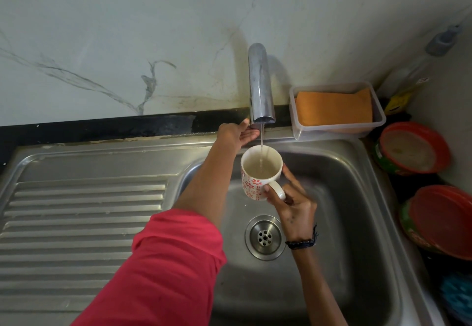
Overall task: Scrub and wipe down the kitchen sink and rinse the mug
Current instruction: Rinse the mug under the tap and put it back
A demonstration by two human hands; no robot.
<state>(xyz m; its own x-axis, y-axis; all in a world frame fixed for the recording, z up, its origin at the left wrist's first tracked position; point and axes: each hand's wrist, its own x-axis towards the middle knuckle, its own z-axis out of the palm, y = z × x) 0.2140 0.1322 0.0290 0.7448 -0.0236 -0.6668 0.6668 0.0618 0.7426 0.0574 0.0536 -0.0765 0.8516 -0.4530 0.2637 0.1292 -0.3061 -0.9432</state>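
The right hand [293, 203] grips the mug [260, 172] by its handle, held over the sink [344, 198] under the tap [260, 83]. A thin stream falls in; the mug holds cloudy water. The left hand [237, 134] reaches the tap's base, fingers fairly straight. Rinsing looks underway; emptying remains, and the sink's scrubbing cannot be judged.

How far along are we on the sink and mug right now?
Done: cannot tell; the sink basin holds nothing loose, but no scrubbing shows. In hand: the right hand holds the mug by its handle under the tap, a thin stream filling it, while the left hand is at the tap's base. Left: emptying the mug, scrubbing and wiping the sink.
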